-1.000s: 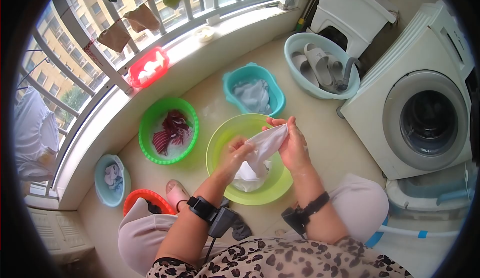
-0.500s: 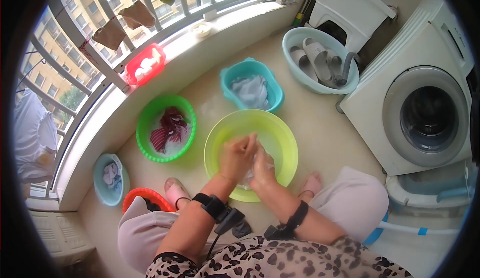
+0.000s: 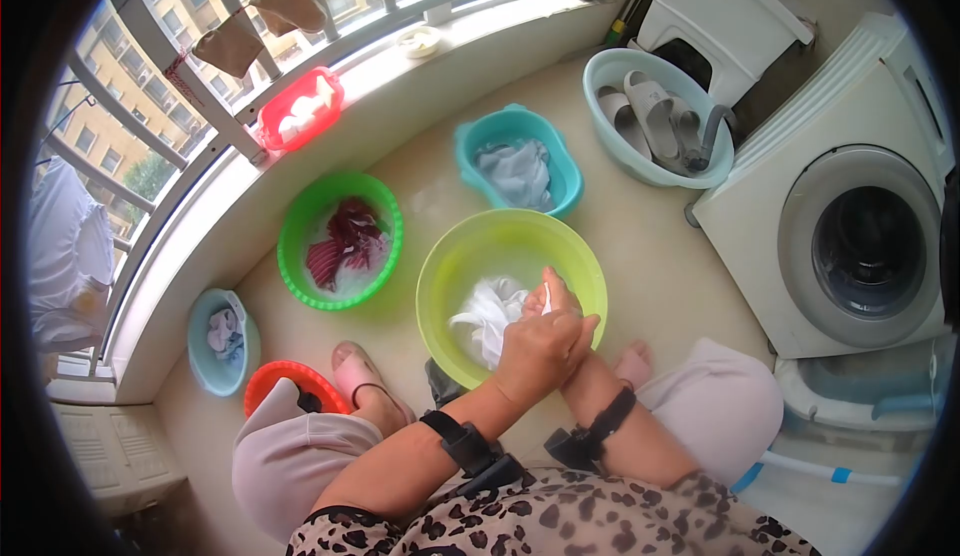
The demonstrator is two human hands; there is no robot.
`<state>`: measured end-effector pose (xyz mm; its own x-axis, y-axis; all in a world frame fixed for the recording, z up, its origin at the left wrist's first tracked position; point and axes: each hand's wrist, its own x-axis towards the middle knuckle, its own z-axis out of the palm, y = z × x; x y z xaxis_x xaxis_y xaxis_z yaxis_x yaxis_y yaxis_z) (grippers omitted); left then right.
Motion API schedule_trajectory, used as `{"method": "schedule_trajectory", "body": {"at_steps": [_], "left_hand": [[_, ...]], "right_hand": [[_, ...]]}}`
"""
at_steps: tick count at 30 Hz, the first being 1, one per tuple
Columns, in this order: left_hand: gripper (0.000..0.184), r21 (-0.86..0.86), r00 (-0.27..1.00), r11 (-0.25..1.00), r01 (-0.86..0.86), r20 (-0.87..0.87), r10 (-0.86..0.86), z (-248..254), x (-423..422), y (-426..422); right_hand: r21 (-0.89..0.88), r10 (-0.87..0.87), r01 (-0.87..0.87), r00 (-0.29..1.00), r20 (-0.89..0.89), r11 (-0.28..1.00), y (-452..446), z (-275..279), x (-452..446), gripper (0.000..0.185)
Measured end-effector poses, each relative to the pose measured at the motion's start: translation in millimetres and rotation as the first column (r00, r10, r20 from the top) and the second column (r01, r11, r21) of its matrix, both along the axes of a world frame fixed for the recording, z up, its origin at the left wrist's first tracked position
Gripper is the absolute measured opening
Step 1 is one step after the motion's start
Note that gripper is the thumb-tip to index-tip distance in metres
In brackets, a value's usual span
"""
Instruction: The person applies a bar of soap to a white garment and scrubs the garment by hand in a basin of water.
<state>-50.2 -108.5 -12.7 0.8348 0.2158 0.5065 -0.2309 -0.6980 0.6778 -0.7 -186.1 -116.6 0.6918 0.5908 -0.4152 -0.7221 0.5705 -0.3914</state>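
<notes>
A soaked white cloth (image 3: 488, 318) hangs from my hands down into the yellow-green basin (image 3: 455, 251) between my feet. My left hand (image 3: 543, 348) is closed around part of the cloth, its fist over the basin's right side. Just beyond and touching it, my right hand (image 3: 560, 294) is wrapped about the cloth too, and a thin white strip shows by its fingers. Much of the gripped fabric is hidden by the hands. Cloudy water seems to lie in the basin under the cloth.
Around me stand a green basin (image 3: 284, 261) with dark red clothes, a turquoise basin (image 3: 572, 181) with pale cloth, a small blue basin (image 3: 207, 374) and a red basin (image 3: 262, 388). A light blue basin (image 3: 598, 68) holds slippers. A washing machine (image 3: 755, 256) stands right.
Both hands have moved rightward within the basin. The white cloth, mostly hidden between them before, now shows stretched out to their left. The view has shifted slightly.
</notes>
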Motion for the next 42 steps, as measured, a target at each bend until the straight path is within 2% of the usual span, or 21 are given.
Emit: {"method": "schedule_trajectory", "body": {"at_steps": [1, 3, 4, 6, 9, 12, 13, 14, 16, 17, 18, 20, 22, 23, 24, 25, 27, 29, 33, 40, 42], "left_hand": [[0.028, 0.012, 1.000, 1.000, 0.022, 0.008, -0.022, -0.2, 0.5, 3.5], [0.027, 0.008, 0.996, 0.996, -0.088, 0.008, 0.088, -31.6, 10.9, 30.0], [0.029, -0.121, 0.985, 0.984, -0.129, -0.130, 0.113, -19.9, 11.7, 50.4], [0.031, -0.032, 0.966, 0.977, -0.209, -0.164, 0.201, -28.3, 9.8, 53.5], [0.028, 0.053, 0.992, 0.991, -0.124, -0.006, 0.124, -14.7, 5.6, 12.3], [0.024, 0.093, 0.997, 0.992, -0.083, -0.003, 0.083, -20.1, 5.0, 16.9], [0.027, -0.048, 0.980, 0.984, -0.169, -0.115, 0.163, -38.3, 11.0, 44.1], [0.029, -0.113, 0.949, 0.962, -0.248, -0.228, 0.218, -40.4, 8.7, 59.8], [0.030, -0.057, 0.958, 0.967, -0.247, -0.163, 0.236, -31.1, 8.5, 43.0], [0.027, -0.020, 0.985, 0.989, -0.146, -0.094, 0.144, -11.7, 5.7, 18.3], [0.029, 0.016, 0.984, 0.986, -0.163, -0.073, 0.164, -13.4, 7.1, 20.1], [0.032, 0.083, 0.979, 0.976, -0.200, -0.029, 0.203, -24.3, 11.5, 33.8], [0.036, 0.152, 0.967, 0.955, -0.254, 0.030, 0.252, -43.4, 13.2, 60.4], [0.014, 0.018, 0.967, 0.985, -0.171, -0.190, 0.171, -74.0, 6.8, 87.2], [0.019, -0.362, 0.925, 0.917, -0.170, -0.380, 0.021, -70.3, 10.5, 89.6], [0.025, -0.647, 0.856, 0.699, -0.306, -0.507, -0.095, -66.3, 15.1, 92.4], [0.031, -0.847, 0.836, 0.467, -0.254, -0.435, -0.336, -39.4, 19.2, 90.9], [0.034, -0.940, 0.749, 0.257, -0.224, -0.335, -0.572, -16.1, 13.7, 91.9], [0.036, -0.955, 0.624, 0.277, -0.106, -0.281, -0.730, 3.9, 7.0, 96.8], [0.030, -0.975, 0.735, 0.178, -0.133, -0.218, -0.642, 4.5, 11.1, 100.7], [0.026, -0.964, 0.743, 0.211, -0.160, -0.259, -0.618, 6.7, 13.6, 98.7]], "right_hand": [[0.076, -0.014, 0.018, 0.998, -0.057, 0.997, 5.0, 0.7, -3.3, 0.024], [-0.361, -0.257, 0.196, 0.957, -0.131, 0.912, 42.9, 81.5, -26.6, 0.021], [-0.409, -0.215, 0.174, 0.975, -0.056, 0.896, 49.8, 73.6, -33.1, 0.022], [-0.446, -0.108, 0.129, 0.991, 0.072, 0.886, 45.2, 63.8, -34.0, 0.022], [0.219, 0.022, -0.035, 0.998, 0.061, 0.975, 5.7, 24.7, -11.4, 0.028], [0.046, -0.069, 0.066, 0.994, 0.082, 0.997, 17.8, 7.1, -23.8, 0.026], [-0.450, -0.168, 0.144, 0.986, -0.014, 0.881, 43.3, 62.8, -34.3, 0.032], [-0.480, -0.017, 0.075, 0.992, 0.123, 0.874, 42.1, 56.1, -40.6, 0.039], [-0.466, -0.166, 0.114, 0.983, -0.074, 0.878, 44.3, 89.6, -27.2, 0.028], [-0.306, 0.023, 0.071, 0.956, 0.292, 0.949, 22.2, 15.0, -16.0, 0.031], [0.327, 0.023, -0.035, 0.999, 0.039, 0.944, 10.4, 13.5, -13.7, 0.035], [0.155, 0.003, -0.009, 0.999, 0.034, 0.988, 15.2, 17.6, -14.4, 0.031], [-0.446, -0.126, 0.140, 0.990, 0.061, 0.884, 45.5, 64.2, -27.6, 0.031], [-0.487, 0.025, 0.112, 0.964, 0.266, 0.866, 44.5, 87.4, -29.3, 0.032], [-0.412, -0.015, 0.114, 0.972, 0.236, 0.904, 37.4, 88.5, -17.5, 0.032], [-0.336, -0.071, 0.135, 0.978, 0.197, 0.932, 22.8, 89.4, -3.6, 0.032], [-0.249, -0.198, 0.228, 0.970, 0.137, 0.941, 11.6, 118.7, 21.8, 0.036], [-0.298, -0.153, 0.210, 0.967, 0.205, 0.931, 6.5, 124.6, 32.5, 0.040], [-0.311, -0.144, 0.211, 0.964, 0.226, 0.927, -3.1, 127.6, 42.0, 0.046], [-0.463, 0.106, 0.130, 0.887, 0.450, 0.877, -12.7, 130.7, 43.8, 0.029], [-0.398, -0.060, 0.292, 0.863, 0.502, 0.870, -14.2, 127.3, 44.5, 0.025]]}}
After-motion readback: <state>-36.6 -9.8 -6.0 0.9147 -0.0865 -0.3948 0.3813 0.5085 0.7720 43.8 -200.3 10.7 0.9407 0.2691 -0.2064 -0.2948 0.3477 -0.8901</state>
